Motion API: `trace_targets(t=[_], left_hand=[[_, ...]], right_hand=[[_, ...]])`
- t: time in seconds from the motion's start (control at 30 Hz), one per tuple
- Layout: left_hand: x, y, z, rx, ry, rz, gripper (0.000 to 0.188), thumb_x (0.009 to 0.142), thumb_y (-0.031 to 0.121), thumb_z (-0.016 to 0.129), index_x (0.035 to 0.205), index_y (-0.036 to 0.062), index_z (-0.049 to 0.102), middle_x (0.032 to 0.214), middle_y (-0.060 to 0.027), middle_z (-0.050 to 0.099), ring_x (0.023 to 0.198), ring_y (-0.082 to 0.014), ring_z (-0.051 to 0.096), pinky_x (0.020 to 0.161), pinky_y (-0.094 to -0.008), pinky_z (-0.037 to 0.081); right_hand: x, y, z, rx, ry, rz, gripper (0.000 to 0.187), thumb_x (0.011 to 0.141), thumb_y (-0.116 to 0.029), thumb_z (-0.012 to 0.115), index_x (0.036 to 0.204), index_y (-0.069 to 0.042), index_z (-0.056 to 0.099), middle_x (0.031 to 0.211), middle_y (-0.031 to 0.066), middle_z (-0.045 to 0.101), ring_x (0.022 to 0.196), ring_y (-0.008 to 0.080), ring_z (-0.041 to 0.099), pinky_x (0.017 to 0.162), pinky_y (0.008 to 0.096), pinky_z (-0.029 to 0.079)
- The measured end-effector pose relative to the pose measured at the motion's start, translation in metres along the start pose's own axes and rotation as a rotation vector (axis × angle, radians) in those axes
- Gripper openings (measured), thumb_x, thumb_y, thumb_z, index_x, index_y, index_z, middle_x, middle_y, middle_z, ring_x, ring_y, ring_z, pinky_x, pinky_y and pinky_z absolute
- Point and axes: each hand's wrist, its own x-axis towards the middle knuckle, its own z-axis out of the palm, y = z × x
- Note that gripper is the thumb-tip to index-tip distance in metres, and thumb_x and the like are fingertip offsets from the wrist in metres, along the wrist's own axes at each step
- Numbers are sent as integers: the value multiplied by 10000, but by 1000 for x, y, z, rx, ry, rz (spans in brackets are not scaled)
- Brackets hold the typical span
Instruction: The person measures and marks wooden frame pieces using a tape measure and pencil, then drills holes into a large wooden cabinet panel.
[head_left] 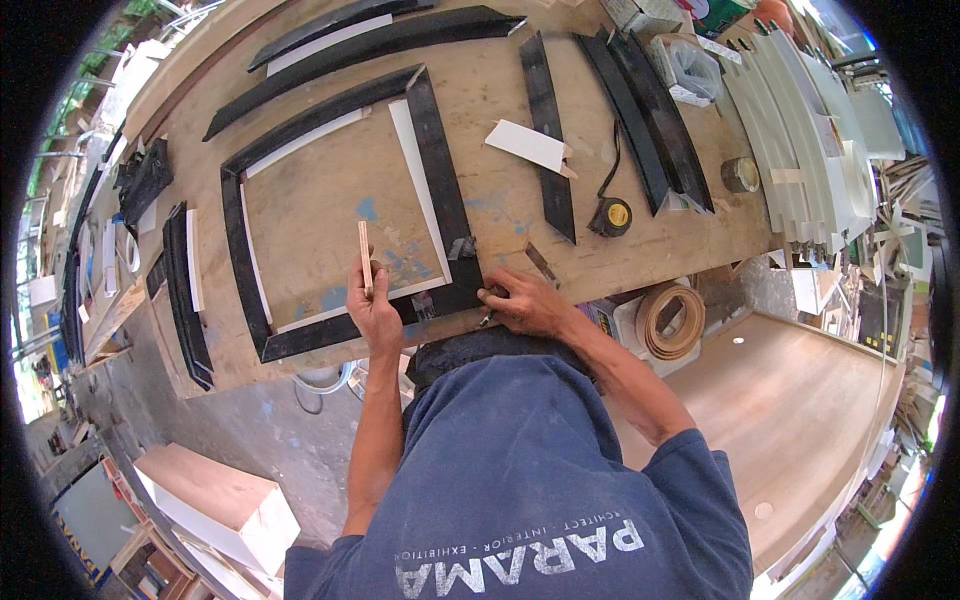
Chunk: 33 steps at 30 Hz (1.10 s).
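My left hand is closed around a thin, light wooden strip, which stands up from the fingers over the lower side of a black rectangular frame. The frame lies on the workbench, with white strips along its inner edges. At the frame's near right corner, my right hand is closed, with thumb and fingers pinched together. A small dark piece with a light tip shows below those fingers; its kind is unclear. Small dark pieces lie on the frame near this corner.
A tape measure, a white board piece and several black mouldings lie on the workbench. A tape roll sits near stacked white panels. Coiled brown banding is below the bench's right edge.
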Motion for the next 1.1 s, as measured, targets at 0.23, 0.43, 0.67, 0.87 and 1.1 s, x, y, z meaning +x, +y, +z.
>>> trace_targets(t=[0.23,0.43,0.67,0.87,1.1], left_hand=[[-10,4,-10,670,-197,441,751,751,328,879,1334,-34,574,1105,-183,616,1056,-354,530,998,-469,385],[-20,-1,-18,834,-227,464,894,713,473,902,1359,-39,555,1129,-164,603,1075,-351,514,1019,-485,351],[-17,2,-33,807,-378,475,1032,598,519,952,1385,-14,551,1157,-152,607,1110,-366,517,1019,-496,391],[-14,-1,-33,773,-386,507,959,620,449,956,1375,-7,579,1121,-136,610,1069,-347,530,990,-481,409],[-12,-1,-33,741,-390,511,914,620,400,963,1356,-5,603,1111,-133,642,1056,-339,553,983,-473,426]], right_hand=[[4,-13,-3,-196,8,-19,405,744,-42,732,1142,-42,654,1169,124,615,990,312,670,830,426,592],[-6,-18,-4,-278,-46,-23,497,780,-74,689,1273,-15,658,1268,117,631,1089,273,660,906,388,589],[-4,-23,-5,-388,-111,-76,446,799,-98,661,1231,5,697,1301,91,627,1053,237,647,908,368,583],[-2,-23,-10,-350,-110,-77,473,782,-105,664,1239,12,704,1325,88,624,1035,234,645,894,370,576],[-3,-25,-7,-328,-28,-76,478,757,-97,663,1219,18,710,1307,112,653,955,242,667,867,380,583]])
